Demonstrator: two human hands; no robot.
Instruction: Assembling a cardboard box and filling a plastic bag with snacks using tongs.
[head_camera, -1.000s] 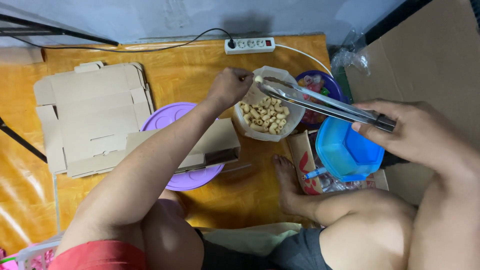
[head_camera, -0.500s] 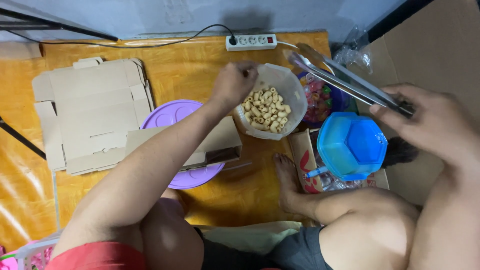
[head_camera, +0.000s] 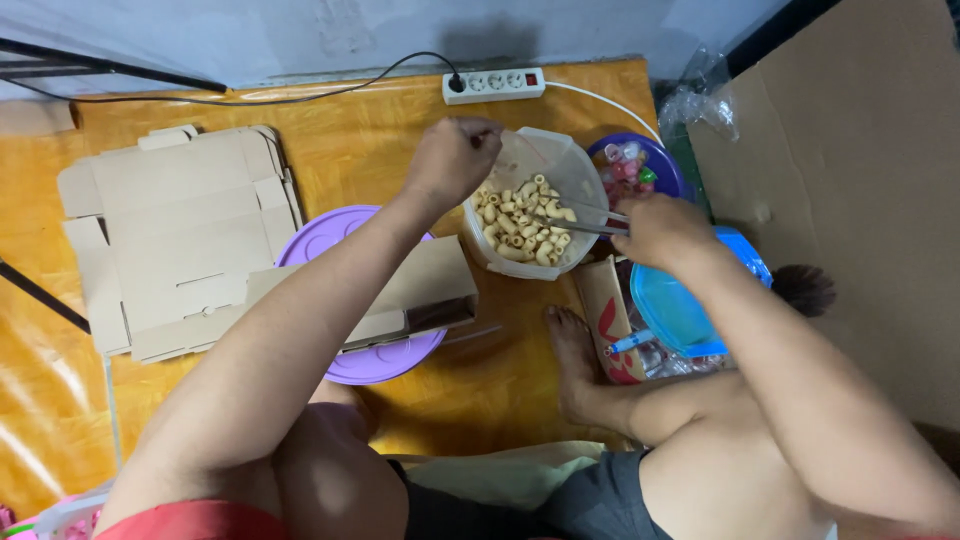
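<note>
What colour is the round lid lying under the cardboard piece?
Light purple lid, seen best in the head view.

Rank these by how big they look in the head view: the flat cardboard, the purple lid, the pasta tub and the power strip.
1. Flat cardboard, largest.
2. Purple lid, though an arm and a box hide part of it.
3. Pasta tub.
4. Power strip, smallest; it lies farthest from the camera, so it may look smaller than it is.

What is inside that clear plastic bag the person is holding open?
The bag holds pale elbow-shaped pasta pieces, with metal tongs from the right hand reaching in. The bottom layers are covered.
</note>
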